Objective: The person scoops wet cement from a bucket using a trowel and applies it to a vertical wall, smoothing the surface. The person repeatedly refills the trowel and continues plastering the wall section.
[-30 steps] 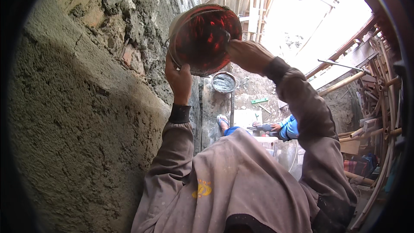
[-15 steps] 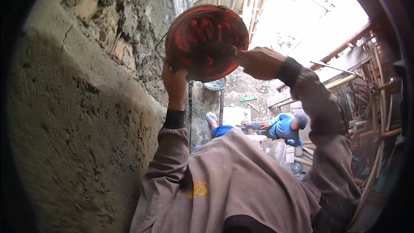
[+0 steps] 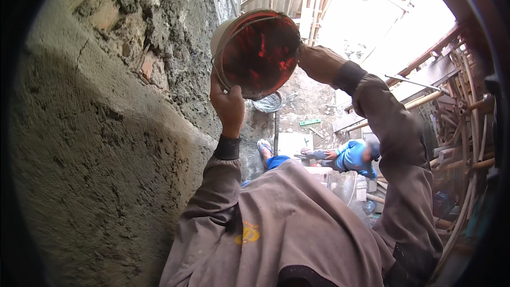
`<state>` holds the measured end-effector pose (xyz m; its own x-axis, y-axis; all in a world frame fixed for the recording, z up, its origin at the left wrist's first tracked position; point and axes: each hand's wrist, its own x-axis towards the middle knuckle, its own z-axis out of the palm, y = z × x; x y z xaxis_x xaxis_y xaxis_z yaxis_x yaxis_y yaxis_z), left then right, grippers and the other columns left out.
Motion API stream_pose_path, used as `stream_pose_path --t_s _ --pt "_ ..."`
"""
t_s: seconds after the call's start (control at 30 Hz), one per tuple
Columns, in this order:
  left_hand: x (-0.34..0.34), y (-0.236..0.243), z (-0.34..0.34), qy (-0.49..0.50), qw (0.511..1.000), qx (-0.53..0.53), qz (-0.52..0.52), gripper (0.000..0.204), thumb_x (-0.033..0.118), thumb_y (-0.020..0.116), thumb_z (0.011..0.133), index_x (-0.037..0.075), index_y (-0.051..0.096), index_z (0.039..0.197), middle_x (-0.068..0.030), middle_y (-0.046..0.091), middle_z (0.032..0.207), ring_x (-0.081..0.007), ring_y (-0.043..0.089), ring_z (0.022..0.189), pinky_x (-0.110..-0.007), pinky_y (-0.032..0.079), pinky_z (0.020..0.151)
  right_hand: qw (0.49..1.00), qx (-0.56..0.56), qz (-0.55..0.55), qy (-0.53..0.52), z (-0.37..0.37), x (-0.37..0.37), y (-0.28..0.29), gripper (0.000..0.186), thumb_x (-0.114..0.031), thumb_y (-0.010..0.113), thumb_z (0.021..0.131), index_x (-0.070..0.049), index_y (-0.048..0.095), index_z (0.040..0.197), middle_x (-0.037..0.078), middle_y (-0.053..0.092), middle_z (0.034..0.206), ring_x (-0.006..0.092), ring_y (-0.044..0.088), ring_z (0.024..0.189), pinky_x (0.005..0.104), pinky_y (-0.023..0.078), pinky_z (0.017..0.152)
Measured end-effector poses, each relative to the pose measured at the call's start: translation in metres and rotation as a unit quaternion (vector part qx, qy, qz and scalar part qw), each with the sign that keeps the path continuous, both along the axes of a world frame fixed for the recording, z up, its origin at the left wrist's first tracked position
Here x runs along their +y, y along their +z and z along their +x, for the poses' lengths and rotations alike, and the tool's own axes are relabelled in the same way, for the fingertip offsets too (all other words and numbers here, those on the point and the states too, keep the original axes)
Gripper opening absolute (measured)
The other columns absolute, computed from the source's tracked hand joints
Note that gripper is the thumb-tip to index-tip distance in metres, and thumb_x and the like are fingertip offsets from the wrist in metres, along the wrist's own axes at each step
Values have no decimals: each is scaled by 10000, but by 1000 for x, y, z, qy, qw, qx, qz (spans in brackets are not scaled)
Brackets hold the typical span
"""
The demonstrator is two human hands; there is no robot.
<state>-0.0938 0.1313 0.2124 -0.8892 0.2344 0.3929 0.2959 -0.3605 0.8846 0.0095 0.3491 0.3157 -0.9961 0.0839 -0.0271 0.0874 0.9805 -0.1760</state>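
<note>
My left hand [image 3: 227, 107] grips the lower left rim of a raised pale bucket [image 3: 231, 36], tipped so its open mouth faces me, showing a red interior smeared with dark material. My right hand [image 3: 321, 64] is closed at the bucket's right rim around a tool that is mostly hidden in shadow. Beneath, partly hidden by the raised bucket, a second bucket [image 3: 267, 105] holds grey wet material. The rough plastered wall [image 3: 106, 159], with patches of exposed brick, stands close along my left side.
A person [image 3: 350, 154] in blue is low at the right below me. A green level [image 3: 309, 122] lies on the rubble-strewn ground. Bamboo poles and boards [image 3: 462, 127] crowd the right side. My sandalled foot [image 3: 265, 149] is on a narrow ledge by the wall.
The raised bucket has shifted slightly right and changed tilt. My right hand has moved right, toward the rim. More of the person in blue has come into view.
</note>
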Motion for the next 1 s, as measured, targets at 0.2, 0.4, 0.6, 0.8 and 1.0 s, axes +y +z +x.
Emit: stream_pose_path --t_s 0.2,0.4,0.6,0.8,1.0 --pt "9 38 1 13 990 126 -54 656 -125 450 732 -49 409 1382 -219 523 1324 -270 558 1182 -339 451 1007 970 13 -228 -85 -24 -5 -34 275 -225 399 963 0 557 969 145 591 731 259 645 600 399 532 530" --pt "-8 80 -6 -57 973 183 -130 632 -88 436 717 -27 478 1345 -160 568 1274 -248 555 1175 -353 432 1015 852 -30 -517 -83 -16 3 -53 360 -377 468 971 -30 561 954 59 523 684 156 547 462 314 434 351" --pt "-28 106 -19 -111 944 186 -249 607 -53 452 712 -21 502 1317 -129 622 1171 -207 592 1085 -321 455 956 763 -42 -645 -13 0 -15 -78 391 -453 541 941 -68 588 997 27 517 751 116 492 473 267 390 365" --pt "-35 74 -38 -202 949 25 -239 558 -37 490 730 -20 517 1287 -83 643 1049 -133 624 866 -252 509 756 713 -30 -699 -42 6 -47 -110 403 -459 536 938 -71 586 1037 8 520 684 103 494 477 257 398 393" --pt "-15 -8 -48 -155 946 -158 -239 577 -47 525 720 42 504 1290 -78 633 1011 -164 636 809 -289 546 636 632 0 -770 -80 9 -61 -152 339 -410 520 978 -111 578 1127 -29 504 723 52 448 511 220 353 413"
